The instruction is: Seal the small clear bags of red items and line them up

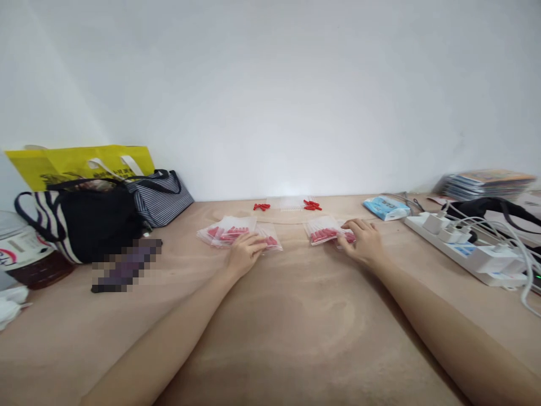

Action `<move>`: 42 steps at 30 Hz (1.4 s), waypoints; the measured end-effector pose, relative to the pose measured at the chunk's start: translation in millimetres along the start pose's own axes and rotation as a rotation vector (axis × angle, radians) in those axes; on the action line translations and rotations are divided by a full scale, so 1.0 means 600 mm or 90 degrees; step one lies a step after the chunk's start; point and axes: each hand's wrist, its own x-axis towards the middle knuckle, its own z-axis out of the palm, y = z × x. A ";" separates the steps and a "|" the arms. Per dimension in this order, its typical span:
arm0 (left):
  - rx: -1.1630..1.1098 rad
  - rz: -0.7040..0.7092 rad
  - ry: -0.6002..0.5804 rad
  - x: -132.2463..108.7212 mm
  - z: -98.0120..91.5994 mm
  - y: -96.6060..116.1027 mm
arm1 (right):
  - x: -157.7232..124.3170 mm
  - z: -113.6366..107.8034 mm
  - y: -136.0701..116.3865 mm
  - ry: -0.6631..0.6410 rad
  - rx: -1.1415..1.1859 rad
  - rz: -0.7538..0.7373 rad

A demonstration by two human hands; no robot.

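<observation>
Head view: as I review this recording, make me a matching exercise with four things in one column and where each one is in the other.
1. left hand
2. right hand
3. loose red pieces
4. power strip

A. near the wall, beyond both hands, untouched
B. at the right of the table, with white plugs in it
C. resting on the left bag pile
D. resting on the right bag pile

Pairs: 1-C, 2-D, 3-A, 4-B
</observation>
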 end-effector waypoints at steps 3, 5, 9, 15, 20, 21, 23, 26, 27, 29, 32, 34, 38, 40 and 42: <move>-0.117 -0.010 -0.043 0.001 0.003 0.046 | 0.002 -0.003 -0.055 -0.041 0.108 -0.076; -0.167 -0.013 -0.068 0.002 0.002 0.072 | -0.001 -0.003 -0.092 -0.108 0.190 -0.158; -0.191 -0.032 -0.107 0.005 -0.007 0.095 | -0.010 -0.002 -0.132 -0.194 0.273 -0.253; -0.196 -0.013 -0.114 0.000 -0.015 0.077 | -0.015 0.005 -0.133 -0.175 0.192 -0.311; -0.195 -0.040 -0.135 0.002 -0.018 0.075 | -0.012 0.013 -0.139 -0.104 0.093 -0.351; -0.191 -0.043 -0.136 0.002 -0.019 0.075 | -0.011 0.014 -0.140 -0.094 0.080 -0.356; -0.185 -0.034 -0.142 0.004 -0.021 0.076 | -0.009 0.017 -0.142 -0.079 0.058 -0.364; -0.172 -0.001 -0.139 0.007 -0.021 0.076 | -0.007 0.020 -0.142 -0.072 0.049 -0.364; -0.166 0.011 -0.131 0.008 -0.019 0.076 | -0.007 0.022 -0.141 -0.071 0.052 -0.360; -0.155 0.033 -0.105 0.011 -0.012 0.079 | -0.007 0.024 -0.139 -0.069 0.062 -0.352; -0.140 0.074 -0.075 0.014 0.002 0.085 | -0.007 0.026 -0.140 -0.062 0.070 -0.349; -0.114 0.106 -0.052 0.015 0.009 0.088 | -0.007 0.026 -0.144 -0.057 0.073 -0.351; -0.041 0.174 -0.001 0.013 0.012 0.091 | -0.007 0.022 -0.155 -0.045 0.077 -0.358; -0.027 0.197 0.017 0.013 0.010 0.091 | -0.006 0.020 -0.159 -0.036 0.079 -0.360; -0.023 0.202 0.028 0.014 0.009 0.091 | -0.007 0.018 -0.161 -0.029 0.081 -0.362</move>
